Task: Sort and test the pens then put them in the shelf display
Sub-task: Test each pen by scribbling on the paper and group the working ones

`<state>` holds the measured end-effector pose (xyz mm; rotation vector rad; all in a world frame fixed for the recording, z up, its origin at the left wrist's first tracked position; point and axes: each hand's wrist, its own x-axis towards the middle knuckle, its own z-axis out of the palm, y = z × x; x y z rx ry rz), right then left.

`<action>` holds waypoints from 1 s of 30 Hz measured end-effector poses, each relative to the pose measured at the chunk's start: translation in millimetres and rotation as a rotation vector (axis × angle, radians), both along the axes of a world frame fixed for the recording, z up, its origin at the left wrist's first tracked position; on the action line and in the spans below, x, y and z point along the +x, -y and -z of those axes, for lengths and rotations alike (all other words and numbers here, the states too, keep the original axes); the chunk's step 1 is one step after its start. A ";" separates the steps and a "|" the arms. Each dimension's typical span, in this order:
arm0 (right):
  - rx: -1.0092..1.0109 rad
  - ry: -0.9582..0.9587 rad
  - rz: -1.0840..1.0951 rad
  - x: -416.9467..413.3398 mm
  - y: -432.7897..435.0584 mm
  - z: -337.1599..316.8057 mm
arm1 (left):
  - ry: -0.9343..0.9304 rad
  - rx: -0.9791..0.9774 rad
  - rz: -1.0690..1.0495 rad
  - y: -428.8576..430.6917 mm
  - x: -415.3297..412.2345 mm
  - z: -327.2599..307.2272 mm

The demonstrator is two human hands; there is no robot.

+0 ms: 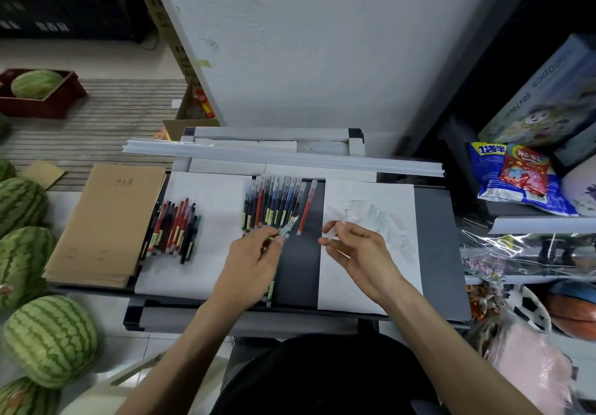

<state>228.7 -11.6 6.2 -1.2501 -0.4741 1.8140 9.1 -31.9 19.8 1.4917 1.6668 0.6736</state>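
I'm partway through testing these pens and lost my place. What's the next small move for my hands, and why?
Probably bring the pen in your left hand across to the white sheet and scribble a short test line. Your right hand pinches what looks like its clear cap, so the tip seems bare, and that sheet already shows faint marks.

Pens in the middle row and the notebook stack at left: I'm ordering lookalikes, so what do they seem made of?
Middle-row pens: likely translucent plastic, slightly glossy; coloured ink shows through the barrels and the caps look frosted-clear. Notebook stack: matte brown kraft-type paper or card covers; flat, no glare, thin layered edges.
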 end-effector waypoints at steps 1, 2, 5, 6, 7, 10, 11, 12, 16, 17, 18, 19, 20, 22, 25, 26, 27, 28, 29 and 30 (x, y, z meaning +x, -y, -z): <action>-0.003 -0.050 0.000 -2.1 0.2 -3.3 | -0.002 0.017 0.020 2.7 4.7 -1.9; -0.008 -0.092 0.004 -4.4 0.2 -6.8 | 0.004 0.027 0.038 4.6 8.5 -2.1; -0.030 -0.174 0.019 -11.0 0.8 -16.2 | 0.028 0.023 0.073 9.3 16.4 -3.1; -0.030 -0.179 0.023 -13.2 1.0 -18.7 | 0.032 0.018 0.076 10.3 17.5 -3.4; -0.027 -0.174 0.026 -14.7 1.4 -20.1 | 0.036 0.015 0.077 11.1 17.8 -4.2; -0.011 -0.158 0.045 -17.7 1.7 -22.2 | 0.053 0.014 0.079 13.0 16.9 -5.7; -0.004 -0.155 0.050 -18.3 1.3 -22.8 | 0.054 0.017 0.081 13.9 16.5 -6.5; 0.007 -0.148 0.050 -19.2 0.8 -23.3 | 0.049 0.021 0.086 14.6 16.3 -6.7; 0.044 -0.119 0.015 -23.1 2.4 -23.9 | 0.024 0.040 0.110 15.6 17.7 -5.4; 0.060 -0.098 -0.004 -24.9 3.5 -24.0 | 0.027 0.046 0.114 15.2 18.7 -5.8; 0.079 -0.075 -0.023 -26.9 4.7 -23.7 | 0.032 0.049 0.114 14.6 19.8 -6.6; 0.092 -0.061 -0.034 -28.9 5.7 -23.2 | 0.037 0.046 0.111 13.9 20.9 -7.9; 0.102 -0.056 -0.035 -30.5 6.2 -22.0 | 0.037 0.038 0.107 13.1 22.1 -8.8; 0.120 -0.043 -0.029 -32.0 6.2 -19.0 | 0.038 0.008 0.107 11.9 24.5 -7.4; 0.127 -0.046 -0.035 -32.9 5.0 -15.4 | 0.217 -0.119 0.086 12.4 29.2 -4.3; 0.126 -0.058 -0.041 -33.1 4.8 -14.2 | 0.354 -0.194 0.050 12.6 30.9 -4.5; 0.126 -0.067 -0.050 -32.8 4.6 -13.1 | 0.482 -0.272 0.010 13.3 32.5 -6.1; 0.131 -0.066 -0.063 -31.8 4.4 -12.2 | 0.574 -0.329 -0.017 14.1 33.2 -7.6; 0.141 -0.058 -0.080 -30.4 3.9 -11.7 | 0.619 -0.355 -0.023 15.0 33.3 -8.6; 0.150 -0.040 -0.098 -29.0 3.5 -10.7 | 0.619 -0.363 -0.012 15.0 33.1 -8.5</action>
